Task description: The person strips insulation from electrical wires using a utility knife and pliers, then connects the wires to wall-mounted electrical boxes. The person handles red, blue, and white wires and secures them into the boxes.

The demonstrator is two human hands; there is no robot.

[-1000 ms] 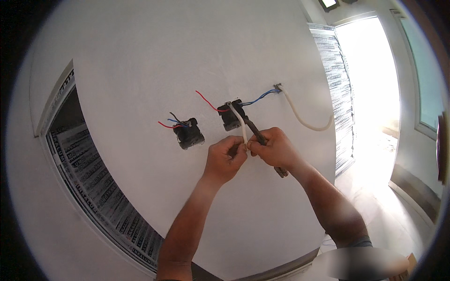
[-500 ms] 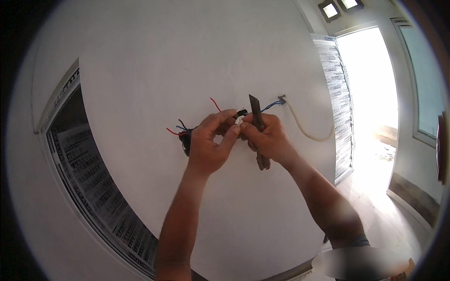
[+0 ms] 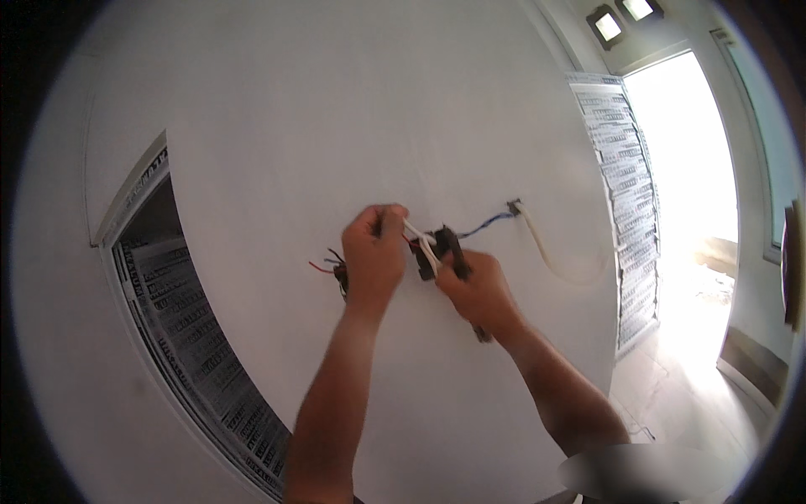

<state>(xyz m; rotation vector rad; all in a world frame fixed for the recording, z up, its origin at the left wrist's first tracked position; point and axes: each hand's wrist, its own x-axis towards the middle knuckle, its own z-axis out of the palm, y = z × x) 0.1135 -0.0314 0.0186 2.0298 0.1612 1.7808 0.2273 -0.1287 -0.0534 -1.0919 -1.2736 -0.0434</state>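
From where I stand, both hands are up against the pale wall (image 3: pixel 277 126), about midway between its left and right edges. The left hand (image 3: pixel 372 256) has its thumb and forefinger pinched narrow on the end of a white cable (image 3: pixel 417 229), the remaining fingers curled in. The right hand (image 3: pixel 477 290) is closed around a dark tool (image 3: pixel 455 249), its thumb and forefinger up close to the lower white strand; whether they grip that strand too, I cannot tell.

The cable lies just in front of the middle box (image 3: pixel 425 270), a dark square hole in the wall. The left hand probably holds its end out to the side to keep it straight and clear of the hole; the tool seems tucked into the right palm so those fingertips can be used.

I count two hands, one tool and two dark boxes, the left box (image 3: pixel 342 275) nearer the wall's left edge and partly behind the left hand. White strands between the hands: two, perhaps of one cable. Toward the right edge there is one small hole (image 3: pixel 514 206), with blue wires (image 3: pixel 487 223), too blurred to count, and one drooping cream cable (image 3: pixel 544 249).
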